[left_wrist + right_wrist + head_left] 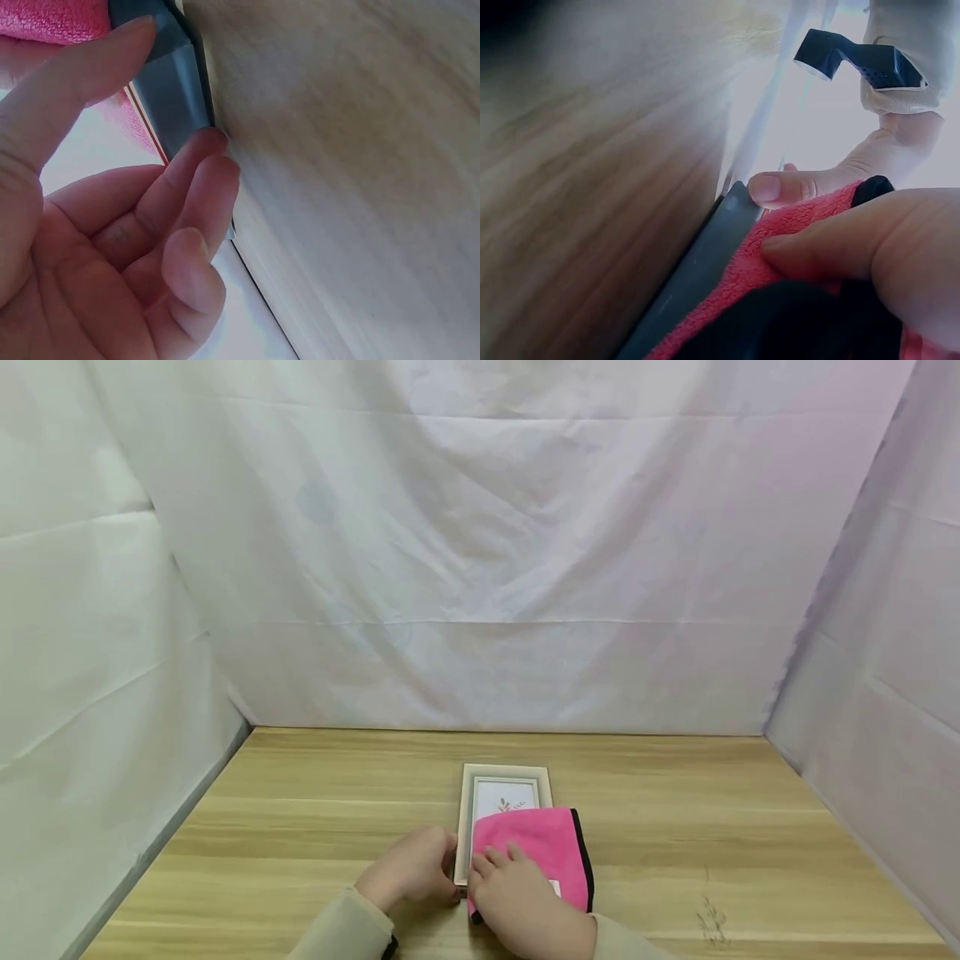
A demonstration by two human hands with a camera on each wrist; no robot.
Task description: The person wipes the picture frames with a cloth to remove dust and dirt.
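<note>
Big white sheets [480,527] hang at the back and down both sides. In front of them is the wooden surface [300,793], pale brown with stripes in it. A cream picture frame [507,771] lies face up near the middle of the surface, close to the person. A pink cloth [555,843] with a black edge covers the lower part of the frame and spills past its right side. The right hand [517,893] is on top of the cloth, and its grip has hold of it, with the thumb pushing into the fuzzy cloth at the frame's near edge. Dark blur blocks part of that close view, so the right fingers probably bend a little, but it's hard to see. The left hand [420,864] pinches the near left corner of the frame in its grip. Both arms wear cream sleeves [345,927]. A small black gadget [862,60] pokes out at the left cuff. Inside the frame is a little brown leaf drawing [504,805]. A tiny white tag [556,887] shows on the cloth, beside the right hand.
</note>
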